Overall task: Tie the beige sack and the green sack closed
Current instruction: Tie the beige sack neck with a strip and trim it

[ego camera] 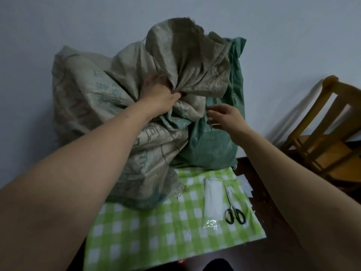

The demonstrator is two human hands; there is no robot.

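Left hand (162, 92) grips the bunched neck of the beige woven sack (109, 106). Right hand (224, 118) hovers with fingers spread, holding nothing, beside the green woven sack (211, 145).

The beige sack (93, 94) bears faded green and red print, too blurred to read.

Domestic room, a home by the look of it. Plain pale wall (58, 20) behind. Wooden slat-back chair (332, 122) at right. Dark table (273, 212) under green-and-white checked cloth (156, 231); black-handled scissors (233, 208) lying on it.
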